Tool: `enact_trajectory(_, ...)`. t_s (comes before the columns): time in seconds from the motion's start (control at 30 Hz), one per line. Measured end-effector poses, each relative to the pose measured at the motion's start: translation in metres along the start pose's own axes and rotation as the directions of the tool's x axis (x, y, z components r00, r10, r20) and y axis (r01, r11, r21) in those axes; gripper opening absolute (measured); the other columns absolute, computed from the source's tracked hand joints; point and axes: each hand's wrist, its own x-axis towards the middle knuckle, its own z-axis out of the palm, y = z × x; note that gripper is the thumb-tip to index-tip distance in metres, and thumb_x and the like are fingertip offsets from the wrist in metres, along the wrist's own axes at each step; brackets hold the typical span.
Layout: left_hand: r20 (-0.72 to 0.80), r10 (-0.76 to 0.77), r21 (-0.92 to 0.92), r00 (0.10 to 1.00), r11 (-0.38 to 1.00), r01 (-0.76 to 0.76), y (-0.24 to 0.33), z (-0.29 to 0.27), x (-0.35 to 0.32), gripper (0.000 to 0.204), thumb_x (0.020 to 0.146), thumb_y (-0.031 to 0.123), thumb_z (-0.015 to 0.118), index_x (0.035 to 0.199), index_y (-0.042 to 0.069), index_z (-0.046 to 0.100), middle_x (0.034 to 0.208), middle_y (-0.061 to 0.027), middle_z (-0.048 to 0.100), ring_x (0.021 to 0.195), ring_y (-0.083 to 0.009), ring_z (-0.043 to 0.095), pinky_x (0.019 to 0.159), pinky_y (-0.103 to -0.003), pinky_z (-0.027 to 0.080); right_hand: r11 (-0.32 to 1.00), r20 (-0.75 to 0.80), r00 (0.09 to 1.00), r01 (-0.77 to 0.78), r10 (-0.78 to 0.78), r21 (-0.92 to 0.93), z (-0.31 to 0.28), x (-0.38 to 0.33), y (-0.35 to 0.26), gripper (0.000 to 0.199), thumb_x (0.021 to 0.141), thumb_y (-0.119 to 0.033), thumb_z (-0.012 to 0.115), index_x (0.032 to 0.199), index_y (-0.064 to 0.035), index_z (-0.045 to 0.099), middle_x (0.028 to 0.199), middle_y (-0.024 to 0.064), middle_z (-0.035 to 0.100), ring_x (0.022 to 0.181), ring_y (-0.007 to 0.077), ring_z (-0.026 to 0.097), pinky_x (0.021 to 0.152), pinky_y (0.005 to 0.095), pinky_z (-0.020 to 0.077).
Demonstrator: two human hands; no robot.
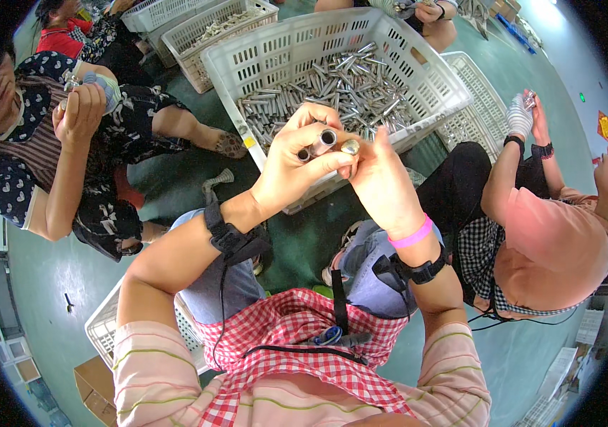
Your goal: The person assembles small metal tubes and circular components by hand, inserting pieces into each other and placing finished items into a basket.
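Note:
Above the near side of a white plastic crate [261, 64], both my hands meet around a few shiny metal tubes [327, 138]. My left hand [291, 158] is closed on them, its thumb laid across toward the right. Two dark round openings face me from this grip. Beside them shows a silver piece with a rounded end [350, 147], between my left thumb and my right hand [388, 186]. The right thumb points up and the other right fingers curl in behind the silver piece, partly hidden. Many loose metal tubes [339, 82] lie heaped in the crate.
A co-worker [83, 142] sits at the left and another [531, 235] at the right, each holding small metal pieces. More crates stand at the back left [208, 43] and right [471, 99]. Behind my left elbow is a white crate [101, 327] near a cardboard box [96, 388].

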Motion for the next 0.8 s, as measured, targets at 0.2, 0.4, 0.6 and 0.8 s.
enact_trajectory(0.2, -0.003, 0.02, 0.035, 1.0, 0.999, -0.02, 0.0, 0.001, 0.001, 0.023, 0.073, 0.012, 0.07, 0.094, 0.004, 0.065, 0.1, -0.006, 0.051, 0.092, -0.0151, 0.05, 0.082, -0.03, 0.041, 0.986, -0.044, 0.999, -0.011, 0.018, 0.164, 0.005, 0.0, 0.003, 0.04, 0.093, -0.035, 0.043, 0.095, -0.0002, 0.062, 0.076, -0.003, 0.051, 0.068, 0.0083, 0.039, 0.066, 0.0228, 0.0333)
enact_trajectory(0.4, -0.012, -0.028, 0.007, 1.0, 1.0, 0.028, 0.001, 0.002, 0.001, 0.027, 0.073, 0.012, 0.07, 0.097, 0.003, 0.065, 0.104, -0.0068, 0.049, 0.093, -0.0152, 0.049, 0.081, -0.03, 0.042, 0.982, -0.05, 0.999, 0.004, 0.006, 0.186, 0.005, 0.002, 0.004, 0.039, 0.093, -0.036, 0.043, 0.092, -0.0013, 0.062, 0.075, -0.0034, 0.05, 0.068, 0.0078, 0.041, 0.065, 0.0226, 0.0339)
enact_trajectory(0.6, -0.039, 0.053, -0.104, 0.998, 0.993, -0.056, 0.009, 0.005, 0.004, 0.02, 0.073, 0.016, 0.07, 0.086, 0.002, 0.064, 0.098, -0.007, 0.052, 0.092, -0.016, 0.048, 0.079, -0.028, 0.039, 0.959, -0.075, 0.994, -0.05, 0.073, 0.278, 0.006, 0.002, 0.002, 0.04, 0.092, -0.039, 0.042, 0.086, -0.0042, 0.061, 0.07, -0.0025, 0.049, 0.065, 0.0078, 0.041, 0.064, 0.0228, 0.0344)
enact_trajectory(0.8, 0.006, 0.075, -0.018, 0.997, 0.997, -0.075, 0.006, 0.002, 0.003, 0.025, 0.085, 0.018, 0.058, 0.1, -0.002, 0.062, 0.106, -0.0082, 0.05, 0.09, -0.0154, 0.054, 0.079, -0.029, 0.045, 0.963, 0.077, 0.996, -0.073, 0.054, 0.259, -0.005, 0.001, 0.003, 0.044, 0.092, -0.041, 0.04, 0.101, -0.002, 0.057, 0.082, 0.0009, 0.055, 0.068, 0.0082, 0.046, 0.062, 0.0227, 0.0386)
